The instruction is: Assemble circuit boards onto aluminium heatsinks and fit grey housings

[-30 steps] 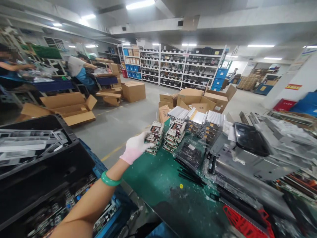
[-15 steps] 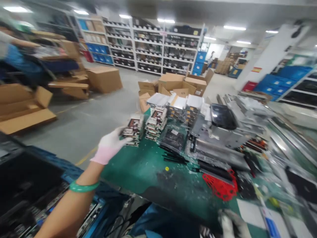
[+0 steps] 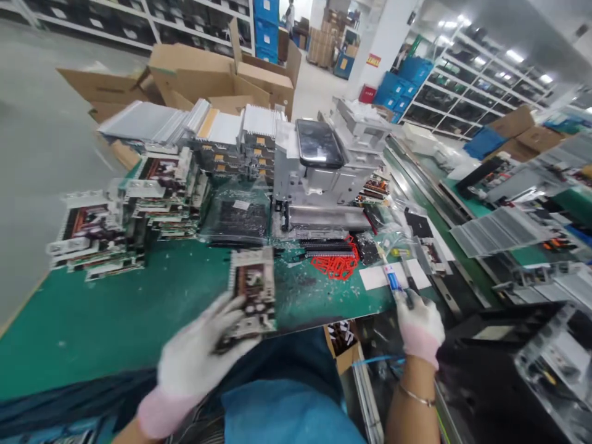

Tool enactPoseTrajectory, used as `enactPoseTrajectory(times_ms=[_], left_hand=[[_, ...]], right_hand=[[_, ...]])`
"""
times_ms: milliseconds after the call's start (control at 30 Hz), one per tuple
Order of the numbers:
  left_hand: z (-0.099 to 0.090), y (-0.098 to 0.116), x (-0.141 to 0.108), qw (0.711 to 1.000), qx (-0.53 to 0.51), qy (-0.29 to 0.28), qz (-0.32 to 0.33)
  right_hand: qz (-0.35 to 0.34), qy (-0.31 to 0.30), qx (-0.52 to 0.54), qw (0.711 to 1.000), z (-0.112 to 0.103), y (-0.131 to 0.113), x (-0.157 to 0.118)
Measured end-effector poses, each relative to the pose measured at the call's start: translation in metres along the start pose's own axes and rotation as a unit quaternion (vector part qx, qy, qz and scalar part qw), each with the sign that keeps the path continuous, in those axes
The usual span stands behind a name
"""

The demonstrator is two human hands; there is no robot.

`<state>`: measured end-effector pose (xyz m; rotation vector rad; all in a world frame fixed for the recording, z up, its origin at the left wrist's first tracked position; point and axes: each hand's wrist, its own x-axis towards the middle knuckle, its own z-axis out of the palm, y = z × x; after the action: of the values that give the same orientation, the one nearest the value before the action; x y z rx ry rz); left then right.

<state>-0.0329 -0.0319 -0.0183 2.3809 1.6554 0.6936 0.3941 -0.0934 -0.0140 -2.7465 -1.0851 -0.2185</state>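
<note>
A long factory floor runs out to white steel shelving racks and blue plastic crates, with open brown cardboard boxes just behind a long green-topped desk. On the desk, tight rows of stacked green-and-white printed circuit boards sit below piled silver finned aluminium heat sinks. Beside them stand a grey sheet-metal chassis, topped by a glossy black panel, and a clear plastic bag holding a dark board. A tangle of red plastic strip lies nearer the desk's front edge.

The left grip, in a white glove with a pink cuff, is closed around the lower edge of a single loose circuit board. The board stands tilted up above the desk, apart from the stacks, its component face turned up toward the camera. The gloved right grip is pinched on a slim blue-and-white tube, which slants up over white paper sheets. Blur hides how the fingers sit on it.
</note>
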Motion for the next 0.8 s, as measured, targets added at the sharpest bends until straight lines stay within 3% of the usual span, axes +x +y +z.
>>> enactPoseTrajectory(times_ms=[100, 200, 333, 400, 467, 533, 600, 667, 733, 800], left_hand=[[0.022, 0.033, 0.003, 0.994, -0.018, 0.004, 0.109], [0.039, 0.039, -0.004, 0.988, -0.027, -0.024, 0.148], [0.046, 0.037, -0.012, 0.987, -0.019, -0.068, 0.142], [0.045, 0.037, -0.012, 0.988, -0.012, -0.070, 0.141], [0.044, 0.038, -0.012, 0.988, -0.010, -0.064, 0.137], [0.045, 0.037, -0.012, 0.989, -0.014, -0.063, 0.130], [0.047, 0.036, -0.013, 0.990, -0.017, -0.071, 0.124], [0.048, 0.035, -0.015, 0.989, -0.016, -0.078, 0.123], [0.048, 0.034, -0.016, 0.988, -0.016, -0.084, 0.129], [0.048, 0.034, -0.016, 0.987, -0.015, -0.087, 0.133]], right_hand=[[0.038, -0.046, -0.040, 0.997, 0.003, -0.008, 0.005], [0.064, -0.051, -0.016, 0.996, 0.007, -0.010, 0.007], [0.092, 0.101, 0.100, 0.986, 0.002, -0.013, -0.002], [0.089, 0.186, 0.197, 0.958, -0.009, -0.022, -0.011], [0.054, 0.233, 0.317, 0.918, -0.020, -0.040, -0.025], [0.006, 0.192, 0.446, 0.874, -0.027, -0.062, -0.044], [-0.051, 0.069, 0.561, 0.824, -0.028, -0.085, -0.066], [-0.143, -0.018, 0.606, 0.782, -0.023, -0.102, -0.088], [-0.245, -0.034, 0.580, 0.776, -0.015, -0.111, -0.104], [-0.329, -0.001, 0.526, 0.784, -0.008, -0.113, -0.113]])
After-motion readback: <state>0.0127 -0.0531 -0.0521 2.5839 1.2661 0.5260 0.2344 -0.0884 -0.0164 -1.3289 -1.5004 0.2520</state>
